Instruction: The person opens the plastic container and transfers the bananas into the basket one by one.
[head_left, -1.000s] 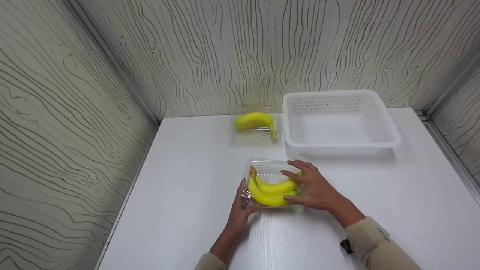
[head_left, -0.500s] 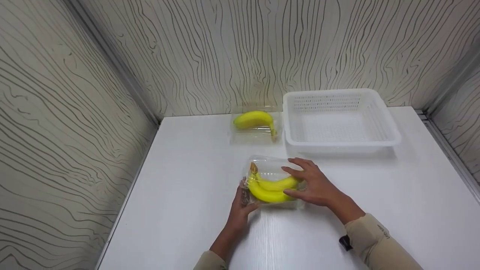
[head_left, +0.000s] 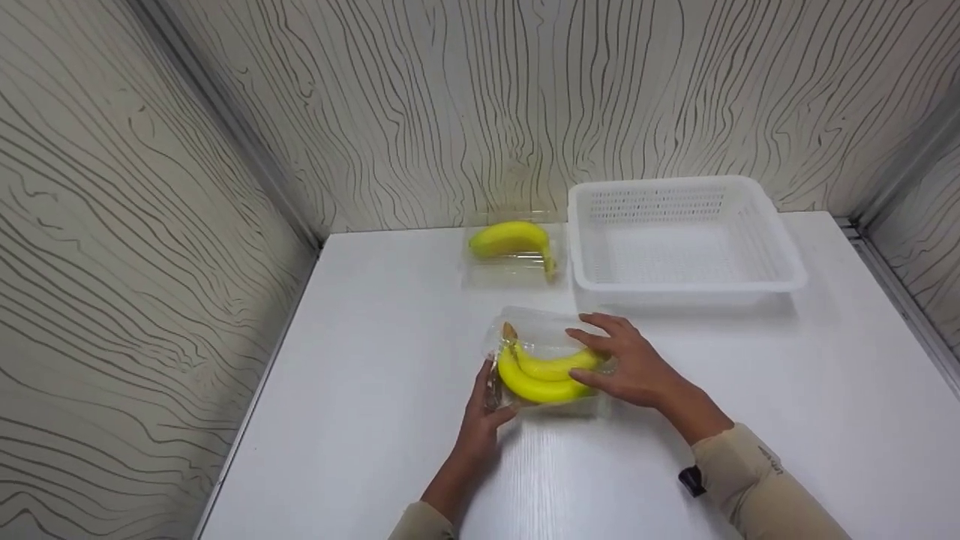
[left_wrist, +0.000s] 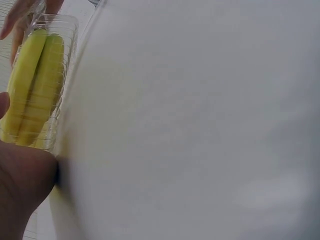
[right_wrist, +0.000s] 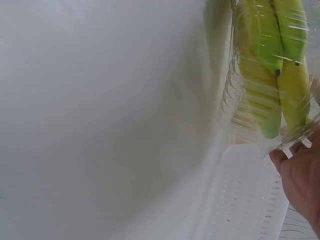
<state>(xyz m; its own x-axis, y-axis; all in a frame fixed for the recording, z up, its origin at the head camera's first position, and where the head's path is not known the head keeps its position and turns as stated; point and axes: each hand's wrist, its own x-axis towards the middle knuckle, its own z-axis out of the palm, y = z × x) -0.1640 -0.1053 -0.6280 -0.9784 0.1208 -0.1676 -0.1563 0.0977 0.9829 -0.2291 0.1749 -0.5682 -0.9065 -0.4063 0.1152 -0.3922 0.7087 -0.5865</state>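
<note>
Slightly away from the person, the clear box (head_left: 544,337) has shifted with its bananas (head_left: 532,388). It is over the middle of the table (head_left: 375,360); whether its base touches, I cannot tell. The left hand (head_left: 477,429) holds its left end, thumb on the near side; the right hand (head_left: 634,369) grips the right end, fingers spread wide. Even, gentle pressure from the 2 ends should keep the thin plastic from buckling. Beyond are another clear container (head_left: 499,276) with 1 banana (head_left: 511,238) and, beside it, a white basket (head_left: 690,286).

A white basket (head_left: 688,287) stands beside a clear container (head_left: 495,277) with one banana (head_left: 512,235) near the patterned wall (head_left: 517,105).
</note>
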